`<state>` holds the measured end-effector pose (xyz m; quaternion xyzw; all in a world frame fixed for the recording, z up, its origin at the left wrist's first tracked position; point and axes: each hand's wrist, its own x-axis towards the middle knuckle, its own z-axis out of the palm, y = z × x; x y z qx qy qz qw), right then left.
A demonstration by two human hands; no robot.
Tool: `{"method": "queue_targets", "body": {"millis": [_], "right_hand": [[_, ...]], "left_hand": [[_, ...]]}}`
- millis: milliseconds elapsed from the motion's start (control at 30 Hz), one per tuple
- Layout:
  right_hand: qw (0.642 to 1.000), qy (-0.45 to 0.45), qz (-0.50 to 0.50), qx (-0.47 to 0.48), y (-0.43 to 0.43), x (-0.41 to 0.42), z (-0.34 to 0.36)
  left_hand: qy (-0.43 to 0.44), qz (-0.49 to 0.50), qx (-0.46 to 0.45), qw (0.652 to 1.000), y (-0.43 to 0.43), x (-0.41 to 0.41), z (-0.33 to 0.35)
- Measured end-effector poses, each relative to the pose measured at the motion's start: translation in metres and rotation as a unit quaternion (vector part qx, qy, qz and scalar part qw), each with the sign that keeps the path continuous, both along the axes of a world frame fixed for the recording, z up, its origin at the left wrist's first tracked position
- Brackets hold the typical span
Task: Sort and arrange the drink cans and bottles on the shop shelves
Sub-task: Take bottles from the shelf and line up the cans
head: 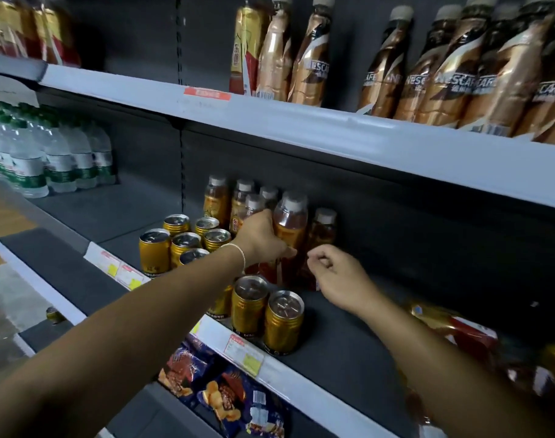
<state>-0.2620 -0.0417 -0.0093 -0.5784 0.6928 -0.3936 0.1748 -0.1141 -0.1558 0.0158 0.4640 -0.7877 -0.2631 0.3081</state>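
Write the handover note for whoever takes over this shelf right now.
Left hand grips the front amber bottle on the middle shelf.
Right hand curled, empty, beside the rightmost bottle.
Done: amber bottles clustered at the back, gold cans grouped left and front.
Left: set the gripped bottle in line, square up both can groups.

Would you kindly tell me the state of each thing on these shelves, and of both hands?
Tea bottle, upright, capped, held.
End bottle, upright, capped.
Left hand, gripping the tea bottle.
Right hand, fingers curled by the end bottle; contact unclear.
Gold cans, upright, unopened.
Coffee bottles, upright, capped.
Water bottles, upright, capped.
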Motion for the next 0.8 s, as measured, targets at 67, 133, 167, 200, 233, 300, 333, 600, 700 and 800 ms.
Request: {"method": "queue_targets", "body": {"millis": [67,133,167,200,233,300,333,600,700,800], "right_hand": [[1.000,0.000,-0.023,-0.001,-0.008,0.011,-0.003],[0.999,0.005,-0.047,-0.003,-0.014,0.019,-0.006],[0.998,0.006,-0.058,-0.002,-0.016,0.022,-0.008],[0.998,0.005,-0.068,-0.001,-0.019,0.025,-0.009],[0.997,0.006,-0.078,0.000,-0.021,0.028,-0.010],[0.995,0.008,-0.097,0.002,-0.025,0.034,-0.012],[0.994,0.006,-0.108,0.002,-0.026,0.037,-0.013],[0.986,0.024,-0.166,0.004,-0.028,0.050,-0.020],[0.984,0.029,-0.176,-0.003,-0.028,0.054,-0.020],[0.982,0.040,-0.184,-0.005,-0.030,0.056,-0.021]], "left_hand": [[-0.036,-0.017,-0.004,0.999,-0.013,0.003,-0.003],[-0.047,-0.030,0.012,0.998,-0.023,0.005,-0.008],[-0.048,-0.033,0.018,0.998,-0.027,0.006,-0.010],[-0.052,-0.036,0.018,0.998,-0.030,0.007,-0.013],[-0.056,-0.041,0.016,0.997,-0.032,0.008,-0.015],[-0.060,-0.054,0.013,0.997,-0.036,0.010,-0.021],[-0.061,-0.057,0.013,0.996,-0.037,0.011,-0.023],[-0.073,-0.095,0.014,0.993,-0.046,0.017,-0.030],[-0.075,-0.103,-0.005,0.992,-0.047,0.022,-0.032],[-0.045,-0.091,-0.033,0.994,-0.050,0.028,-0.036]]}}
